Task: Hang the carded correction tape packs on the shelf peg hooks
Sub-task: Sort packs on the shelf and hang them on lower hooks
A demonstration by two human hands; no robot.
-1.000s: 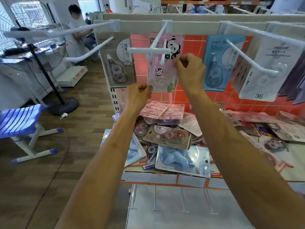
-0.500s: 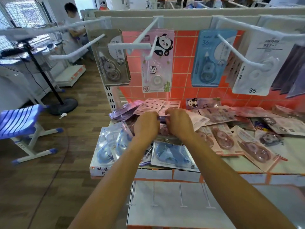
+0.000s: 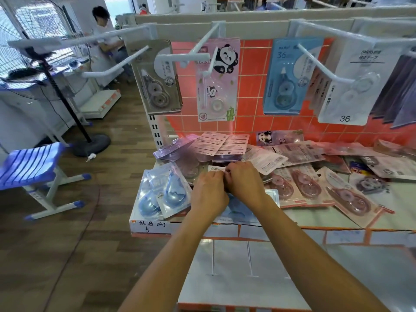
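Observation:
A pink panda correction tape pack (image 3: 217, 79) hangs on the middle white peg hook (image 3: 203, 40). Grey (image 3: 157, 79), blue (image 3: 286, 75) and white (image 3: 351, 86) packs hang on neighbouring hooks. Below them, several loose carded packs lie in a heap on the shelf (image 3: 315, 218). My left hand (image 3: 208, 194) and my right hand (image 3: 244, 183) are side by side on that heap. Their fingers curl round a pack (image 3: 216, 168) of which only a white card edge shows; the hands hide the rest.
A blue twin pack (image 3: 162, 192) lies at the shelf's front left corner. A lower shelf (image 3: 337, 278) with short upright pegs juts out beneath. On the wooden floor to the left are a blue stool (image 3: 29, 163) and a fan stand (image 3: 67, 97). A person (image 3: 105, 41) is at the back.
Both hands let go of the pink panda pack, which now hangs on the middle hook, and dropped to the heap, where they closed on another pack.

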